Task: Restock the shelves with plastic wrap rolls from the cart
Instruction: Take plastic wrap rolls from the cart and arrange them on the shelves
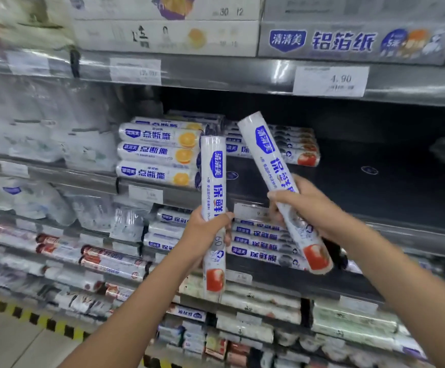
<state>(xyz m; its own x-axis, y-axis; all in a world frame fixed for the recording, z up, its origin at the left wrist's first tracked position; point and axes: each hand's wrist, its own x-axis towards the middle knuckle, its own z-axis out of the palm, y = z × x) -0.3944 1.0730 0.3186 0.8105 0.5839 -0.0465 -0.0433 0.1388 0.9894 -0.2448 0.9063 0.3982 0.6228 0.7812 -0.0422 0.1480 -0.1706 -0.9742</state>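
Left hand point(206, 231) curled tight round one roll point(213, 187), upright before the shelf point(375, 187). Right hand point(306, 208) gripping a second roll point(270, 160), tilted toward the stack point(302, 152). Could slip through on slick wrap; could topple the stack if shoved in carelessly.

shelf point(375, 187) open at right, rolls point(160, 155) stacked left

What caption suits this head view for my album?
Left hand grips an upright plastic wrap roll, right hand a tilted roll, before a half-stocked shelf.
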